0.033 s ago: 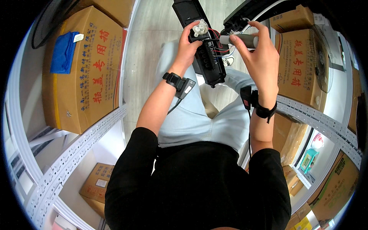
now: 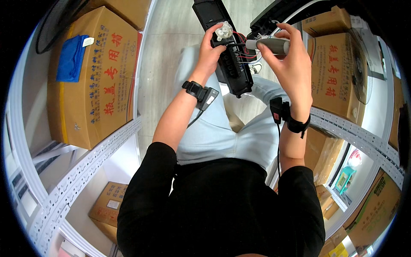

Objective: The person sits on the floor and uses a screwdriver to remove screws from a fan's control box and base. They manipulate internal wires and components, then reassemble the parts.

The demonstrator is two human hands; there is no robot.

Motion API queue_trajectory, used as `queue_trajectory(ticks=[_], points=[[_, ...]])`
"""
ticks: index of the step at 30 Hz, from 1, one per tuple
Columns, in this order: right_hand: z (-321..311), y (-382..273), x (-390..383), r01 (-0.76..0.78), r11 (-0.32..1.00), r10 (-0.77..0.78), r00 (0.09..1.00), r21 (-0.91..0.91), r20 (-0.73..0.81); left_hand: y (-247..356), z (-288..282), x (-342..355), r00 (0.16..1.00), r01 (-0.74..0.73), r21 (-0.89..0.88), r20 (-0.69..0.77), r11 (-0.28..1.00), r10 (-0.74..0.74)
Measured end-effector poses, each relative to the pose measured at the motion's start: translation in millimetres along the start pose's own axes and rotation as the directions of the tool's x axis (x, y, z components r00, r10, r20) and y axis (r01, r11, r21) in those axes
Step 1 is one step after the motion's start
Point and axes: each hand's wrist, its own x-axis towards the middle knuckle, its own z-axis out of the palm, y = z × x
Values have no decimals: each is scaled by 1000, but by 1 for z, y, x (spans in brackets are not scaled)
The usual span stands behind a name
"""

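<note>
Hands over lap | left hand (image 2: 210,51) clamps black device (image 2: 231,64) at its white round part (image 2: 224,31) | right hand (image 2: 287,64) grips grey screwdriver (image 2: 267,44), tip toward red wires (image 2: 245,47)

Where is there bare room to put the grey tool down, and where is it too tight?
Free: the pale floor between the big carton on the left and the person's legs, and the carton's top beside the blue cloth. Crowded: around the black device, where the left hand, the right hand with the grey tool, and loose wires meet.
</note>
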Motion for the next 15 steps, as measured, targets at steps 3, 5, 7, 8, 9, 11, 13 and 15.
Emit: queue_trajectory(ticks=[3, 5, 7, 8, 9, 11, 13, 15], points=[[-2, 2, -2, 11, 997, -16, 998, 78, 57, 7, 6, -3, 1000, 16, -103, -21, 995, -19], [-3, -1, -2, -39, 999, 42, 996, -35, 84, 7, 5, -3, 1000, 13, -77, -13, 997, -14], [-1, -5, 0, -98, 970, 110, 993, -223, 44, 6, 4, -1, 1000, -14, -30, -7, 999, 14], [-3, -6, 0, -107, 983, 116, 992, -148, 56, 4, 2, -1, 999, -39, 4, -4, 999, 39], [-6, -8, 0, -116, 991, 121, 990, -73, 69, 3, 1, -1, 998, -64, 38, 0, 997, 64], [-8, -4, -1, -72, 996, 68, 995, 51, 79, 9, 5, -2, 998, -60, -14, 7, 998, 60], [-6, 2, -1, 44, 987, -54, 996, 152, 64, 11, 7, -3, 998, -55, -49, 17, 997, 56], [-7, -3, -2, -21, 1000, 21, 996, -5, 91, 10, 5, -2, 998, -50, -69, 29, 996, 52]])
